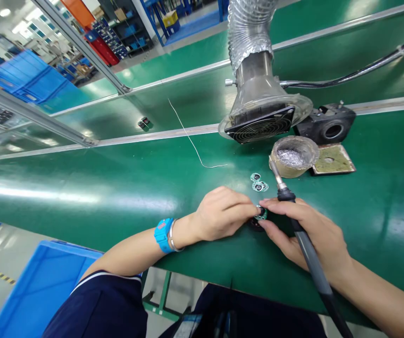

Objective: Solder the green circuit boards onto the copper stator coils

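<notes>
The person's left hand (225,213) pinches a round circuit board (263,213), nearer the wearer than the bowl of silvery scrap (295,172); the right hand (325,237) braces it while gripping a soldering iron (311,256). Apparently the board is being positioned; the next move calls for steady fingertips. Loose boards (259,186) lie just short of the bowl. No writing is legible.

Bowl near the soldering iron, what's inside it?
Silvery bits lie in the bowl. Its bottom, and anything beneath them, is covered; the soldering iron hides part of the outer left wall.
</notes>
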Demonstrator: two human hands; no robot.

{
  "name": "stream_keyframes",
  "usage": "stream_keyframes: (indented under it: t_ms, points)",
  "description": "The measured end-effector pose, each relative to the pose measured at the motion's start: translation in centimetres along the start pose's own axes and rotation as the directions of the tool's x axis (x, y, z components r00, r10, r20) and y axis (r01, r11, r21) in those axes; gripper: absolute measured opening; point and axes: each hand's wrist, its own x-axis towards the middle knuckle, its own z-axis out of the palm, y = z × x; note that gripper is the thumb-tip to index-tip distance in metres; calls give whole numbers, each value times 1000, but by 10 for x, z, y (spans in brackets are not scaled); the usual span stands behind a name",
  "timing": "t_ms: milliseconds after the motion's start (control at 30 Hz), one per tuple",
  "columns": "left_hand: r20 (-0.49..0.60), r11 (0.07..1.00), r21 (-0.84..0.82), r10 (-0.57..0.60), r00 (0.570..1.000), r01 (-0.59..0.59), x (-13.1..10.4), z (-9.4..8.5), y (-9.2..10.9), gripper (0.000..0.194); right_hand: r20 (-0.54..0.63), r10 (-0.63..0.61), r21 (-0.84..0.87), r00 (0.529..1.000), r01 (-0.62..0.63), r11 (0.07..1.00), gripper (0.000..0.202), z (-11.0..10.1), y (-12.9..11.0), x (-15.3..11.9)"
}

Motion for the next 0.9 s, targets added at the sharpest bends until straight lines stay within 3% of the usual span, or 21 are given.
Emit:
stream_keyframes:
  t_ms: [100,200,300,367,533,633,733,900]
  points:
    - [2,963,-128,-240,971,239,1,-4,8,14,-5,-21,-48,1000,20,999,40,-2,3,-1]
    - [141,852,-249,-438,888,460,4,-9,17,12,0,-39,-33,999,39,999,41,-1,2,0]
    - [279,733,-325,-530,801,598,8,-9,20,9,16,-82,-27,997,82,996,43,2,-1,1]
    - [321,707,-343,-531,784,619,11,-8,20,11,31,-119,-22,992,120,993,43,3,-3,1]
    - [378,710,-364,-479,792,603,13,-8,15,9,156,-204,81,967,193,978,48,-4,0,2]
    - [301,737,-359,-489,819,573,8,-11,17,9,83,-81,29,993,79,996,45,-10,4,1]
    - [269,762,-333,-488,830,556,-4,-6,21,38,59,69,-6,996,-69,998,43,-11,7,-2]
    - [336,729,-344,-494,802,592,-20,17,24,70,179,58,104,982,-77,992,40,2,6,-6]
